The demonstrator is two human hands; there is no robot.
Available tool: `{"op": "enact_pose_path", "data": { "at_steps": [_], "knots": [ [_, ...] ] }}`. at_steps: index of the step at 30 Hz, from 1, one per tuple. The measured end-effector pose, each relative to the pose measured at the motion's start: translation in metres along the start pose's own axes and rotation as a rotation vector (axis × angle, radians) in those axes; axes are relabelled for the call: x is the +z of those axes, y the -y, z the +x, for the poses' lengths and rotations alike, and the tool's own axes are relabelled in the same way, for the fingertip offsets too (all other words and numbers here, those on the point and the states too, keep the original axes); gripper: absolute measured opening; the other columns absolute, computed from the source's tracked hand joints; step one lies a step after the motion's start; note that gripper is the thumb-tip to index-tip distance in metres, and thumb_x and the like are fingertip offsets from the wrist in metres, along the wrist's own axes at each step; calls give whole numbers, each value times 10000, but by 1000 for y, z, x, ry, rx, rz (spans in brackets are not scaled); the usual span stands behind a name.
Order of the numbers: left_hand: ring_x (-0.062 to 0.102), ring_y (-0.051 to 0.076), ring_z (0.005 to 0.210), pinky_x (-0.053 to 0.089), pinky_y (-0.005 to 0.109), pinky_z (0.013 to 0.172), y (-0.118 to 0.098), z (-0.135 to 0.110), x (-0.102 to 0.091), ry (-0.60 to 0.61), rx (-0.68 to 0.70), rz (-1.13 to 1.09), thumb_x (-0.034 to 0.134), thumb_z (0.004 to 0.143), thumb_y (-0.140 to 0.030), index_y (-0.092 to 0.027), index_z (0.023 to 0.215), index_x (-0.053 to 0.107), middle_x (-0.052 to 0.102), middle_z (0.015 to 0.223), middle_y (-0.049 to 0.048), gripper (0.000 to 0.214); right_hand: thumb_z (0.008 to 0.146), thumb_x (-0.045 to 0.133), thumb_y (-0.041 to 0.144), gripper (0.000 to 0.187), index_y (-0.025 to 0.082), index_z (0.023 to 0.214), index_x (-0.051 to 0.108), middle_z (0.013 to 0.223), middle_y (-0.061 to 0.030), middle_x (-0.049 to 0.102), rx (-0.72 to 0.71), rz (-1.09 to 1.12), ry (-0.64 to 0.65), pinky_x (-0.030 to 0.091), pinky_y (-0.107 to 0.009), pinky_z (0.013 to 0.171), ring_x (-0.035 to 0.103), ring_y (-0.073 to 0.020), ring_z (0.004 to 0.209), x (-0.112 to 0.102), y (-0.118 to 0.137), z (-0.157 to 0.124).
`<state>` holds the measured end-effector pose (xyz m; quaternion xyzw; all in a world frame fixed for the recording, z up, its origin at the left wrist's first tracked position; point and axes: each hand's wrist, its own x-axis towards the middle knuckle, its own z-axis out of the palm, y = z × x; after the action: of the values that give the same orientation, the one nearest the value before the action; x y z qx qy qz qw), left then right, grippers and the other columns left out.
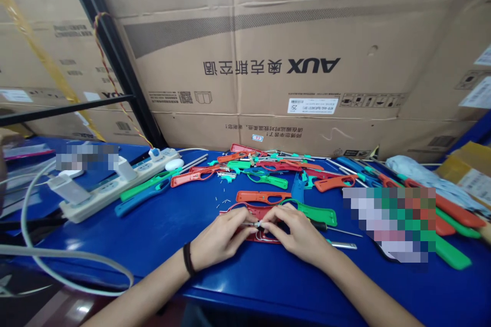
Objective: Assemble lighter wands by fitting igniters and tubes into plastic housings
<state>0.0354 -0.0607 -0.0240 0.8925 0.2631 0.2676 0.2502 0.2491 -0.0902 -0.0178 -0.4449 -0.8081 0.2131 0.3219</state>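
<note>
My left hand, with a dark band at the wrist, pinches a small metal-and-white part. My right hand pinches the same part from the other side, so the fingertips nearly meet. Its exact kind is too small to tell. Just below lies a red lighter casing half with thin white wire on it, partly covered by the fingers. Beyond the hands are an orange casing half and a green casing half. A screwdriver rests right of my right hand.
On the blue table lie a pile of lighter casings and metal tubes and several small screws. A white power strip with chargers stands left, near a looping cable. Finished-looking lighters lie right. Large cartons wall the back.
</note>
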Motion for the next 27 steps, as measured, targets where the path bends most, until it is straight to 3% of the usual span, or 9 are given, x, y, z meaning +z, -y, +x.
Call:
{"op": "enact_pose_path", "data": {
  "at_steps": [5, 14, 22, 27],
  "knots": [
    [616, 148, 853, 490, 255, 777, 2, 2, -7, -57, -43, -30, 482, 950, -252, -193, 1034, 554, 633, 961, 39, 125, 983, 397, 280, 207, 254, 903, 586, 890, 2, 668, 1, -28, 12, 403, -338, 828, 565, -185, 861, -3, -5, 1],
    [559, 173, 948, 434, 308, 896, -1, -2, -13, -18, 9, 131, 350, 994, -209, -196, 1111, 574, 620, 1018, 58, 253, 971, 448, 295, 185, 236, 873, 593, 872, 3, 641, -50, -85, 11, 389, -325, 832, 564, -167, 849, -3, -2, -1],
    [577, 166, 942, 433, 304, 893, -2, -17, -17, 17, 58, 241, 538, 933, -262, -237, 1172, 603, 638, 1030, 50, 248, 956, 476, 258, 163, 217, 850, 593, 863, -5, 650, -73, -125, 5, 386, -327, 830, 563, -168, 847, -6, 1, 0],
    [607, 156, 899, 475, 263, 825, -5, -17, -15, -32, 26, 146, 567, 913, -260, -226, 1105, 655, 674, 982, 43, 213, 885, 603, 252, 27, 236, 863, 604, 898, 21, 671, -103, -86, 28, 368, -317, 850, 570, -163, 886, -6, 2, -1]
  ]
}}
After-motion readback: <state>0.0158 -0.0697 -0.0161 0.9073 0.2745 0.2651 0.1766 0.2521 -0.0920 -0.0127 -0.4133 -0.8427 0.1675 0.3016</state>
